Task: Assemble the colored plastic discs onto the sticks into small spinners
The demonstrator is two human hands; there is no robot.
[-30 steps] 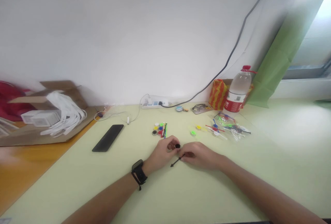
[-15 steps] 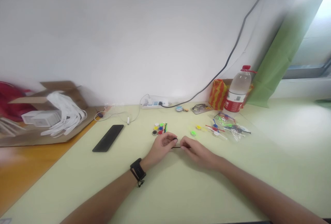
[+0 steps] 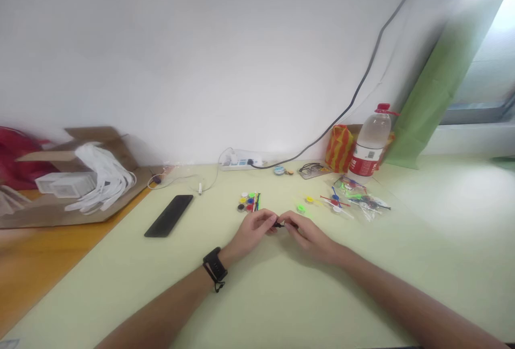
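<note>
Between my fingertips, above the pale green table, is a small black plastic piece [image 3: 278,225], mostly hidden by the fingers. My left hand [image 3: 256,226], a black watch on its wrist, is closed in a pinch on its left side. From the right, my right hand [image 3: 308,236] pinches a thin black stick, of which little shows. The two hands nearly touch. Just beyond my left hand lie small round coloured discs [image 3: 250,202] in rows, with several thin coloured sticks [image 3: 257,202] beside them. A green disc [image 3: 301,209] and a yellow disc [image 3: 309,200] rest beyond my right hand.
Clear bags of coloured pieces [image 3: 368,204] lie at the right, before a large water bottle [image 3: 367,147]. A black phone [image 3: 169,216] is on the left. At the wall stands a power strip [image 3: 241,161]; far left, a cardboard box [image 3: 120,198] holds white straps.
My hands have come closer together. The black disc and the black stick, apart half a second ago, now meet between my fingertips. Less of the stick shows.
</note>
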